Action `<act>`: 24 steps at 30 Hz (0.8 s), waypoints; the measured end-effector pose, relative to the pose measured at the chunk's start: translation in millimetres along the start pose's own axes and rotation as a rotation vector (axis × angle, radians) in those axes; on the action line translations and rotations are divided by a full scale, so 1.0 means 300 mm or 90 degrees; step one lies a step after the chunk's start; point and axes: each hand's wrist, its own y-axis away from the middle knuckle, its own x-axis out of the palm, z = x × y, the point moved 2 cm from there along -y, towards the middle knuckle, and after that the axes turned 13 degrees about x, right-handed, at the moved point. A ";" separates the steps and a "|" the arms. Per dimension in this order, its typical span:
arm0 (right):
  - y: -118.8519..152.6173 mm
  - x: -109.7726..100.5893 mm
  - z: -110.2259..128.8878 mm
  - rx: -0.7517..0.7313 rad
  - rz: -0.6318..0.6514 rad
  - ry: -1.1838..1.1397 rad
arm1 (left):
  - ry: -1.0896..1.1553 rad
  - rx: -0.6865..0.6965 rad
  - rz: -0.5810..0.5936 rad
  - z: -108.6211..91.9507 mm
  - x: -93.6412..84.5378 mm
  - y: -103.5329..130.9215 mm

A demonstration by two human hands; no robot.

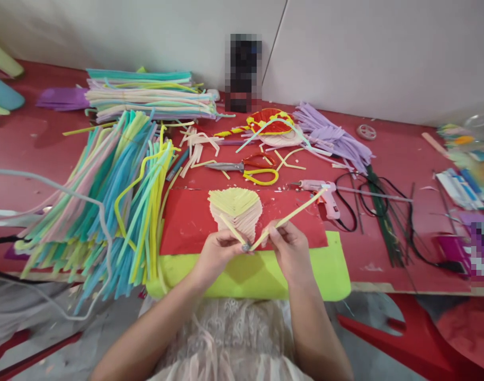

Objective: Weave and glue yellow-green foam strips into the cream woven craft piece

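Note:
A pale yellow pipe cleaner (pixel 299 211), bent into a V, is held in both hands above the front of the red sheet (pixel 186 219). My left hand (pixel 215 256) is closed on it near the bend, thumb and finger pinched together. My right hand (pixel 292 250) pinches the longer arm, which slants up to the right. Just beyond my fingers lies a leaf-shaped piece (pixel 234 203) made of pipe cleaners in rows, yellow at the far end and pale pink nearer me. My hands hide its near tip. Under the red sheet is a lime green mat (pixel 333 270).
Bundled pipe cleaners (pixel 118 185) fill the left, with another bundle (pixel 150 95) behind. Scissors (pixel 245 168) lie beyond the red sheet. A pink glue gun (pixel 321 196) with a black cord sits to the right. Purple pipe cleaners (pixel 331 135) lie at the back, near a wall.

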 end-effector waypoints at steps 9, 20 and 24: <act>-0.049 0.000 0.001 0.071 -0.071 0.078 | -0.165 -0.006 -0.087 -0.031 -0.026 0.003; -0.148 0.031 0.046 0.077 0.041 0.236 | -0.784 0.347 0.050 -0.109 -0.034 0.041; -0.169 0.028 0.035 0.111 0.025 0.237 | -0.950 0.282 0.144 -0.056 -0.030 0.028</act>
